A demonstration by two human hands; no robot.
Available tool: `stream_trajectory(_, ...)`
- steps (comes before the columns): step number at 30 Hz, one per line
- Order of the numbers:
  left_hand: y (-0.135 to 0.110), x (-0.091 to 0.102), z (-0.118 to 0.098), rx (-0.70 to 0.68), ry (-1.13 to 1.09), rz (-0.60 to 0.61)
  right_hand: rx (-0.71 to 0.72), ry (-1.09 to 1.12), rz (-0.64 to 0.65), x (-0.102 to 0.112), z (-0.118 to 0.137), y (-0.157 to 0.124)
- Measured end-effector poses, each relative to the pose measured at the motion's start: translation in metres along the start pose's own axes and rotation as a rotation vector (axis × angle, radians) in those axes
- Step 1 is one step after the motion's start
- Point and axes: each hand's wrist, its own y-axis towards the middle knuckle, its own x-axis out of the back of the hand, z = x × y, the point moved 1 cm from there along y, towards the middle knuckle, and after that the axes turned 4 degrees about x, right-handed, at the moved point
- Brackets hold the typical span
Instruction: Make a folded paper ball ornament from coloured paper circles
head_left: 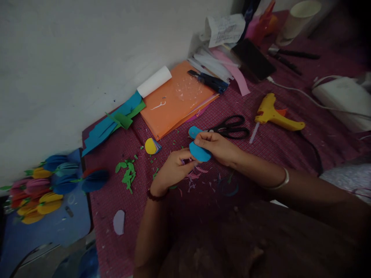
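Note:
A blue rounded paper piece (pixel 200 152) is held up over the table. My right hand (pixel 216 145) pinches its upper edge between thumb and fingers. From the left, my left hand (pixel 175 166) closes on the lower left edge, its fingertips partly hidden behind the paper. Just beyond the fingers is a blue paper circle (pixel 194 131). Black-handled scissors (pixel 230 127) lie behind my right hand. To the left sits a small stack of paper circles with a yellow one (pixel 150 146) on top. Green paper leaves (pixel 127 173) and pink scraps (pixel 197 172) are scattered around my hands.
A yellow glue gun (pixel 271 114) lies at the right. Orange paper sheets (pixel 176 102) bear a dark stapler-like tool (pixel 210 81). Farther back lies a phone (pixel 253 58) on a cable. Colourful paper ornaments (pixel 49 185) rest on a blue surface at left. A wall stands behind.

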Motion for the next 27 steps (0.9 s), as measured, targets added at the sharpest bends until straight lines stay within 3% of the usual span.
stream_trajectory(2,-0.002,0.007,-0.002,0.006,0.035,-0.021,0.067,-0.021,-0.041,0.002,0.004,0.0)
stream_trajectory(5,-0.006,0.009,-0.008,0.054,-0.063,-0.227,0.193,-0.207,-0.039,0.001,0.014,-0.009)
stream_trajectory(7,-0.009,0.002,-0.012,0.085,-0.141,-0.279,0.246,-0.348,-0.015,-0.002,0.018,-0.021)
stream_trajectory(11,-0.016,-0.018,-0.016,0.158,-0.154,-0.171,0.241,-0.464,0.087,-0.002,0.018,-0.048)
stream_trajectory(14,-0.019,-0.023,-0.01,0.179,-0.099,-0.081,0.296,-0.611,0.207,0.015,0.019,-0.052)
stream_trajectory(18,-0.02,-0.014,0.004,0.171,0.057,-0.114,0.421,-1.133,0.041,0.06,0.02,-0.031)
stream_trajectory(21,-0.02,-0.007,0.014,0.198,0.088,-0.175,0.394,-1.398,0.03,0.084,0.017,-0.015)
stream_trajectory(24,-0.025,-0.006,0.022,0.279,0.031,-0.2,0.405,-1.466,0.046,0.084,0.017,-0.008)
stream_trajectory(27,-0.033,-0.008,0.027,0.332,-0.02,-0.182,0.508,-1.47,0.106,0.065,0.018,-0.005)
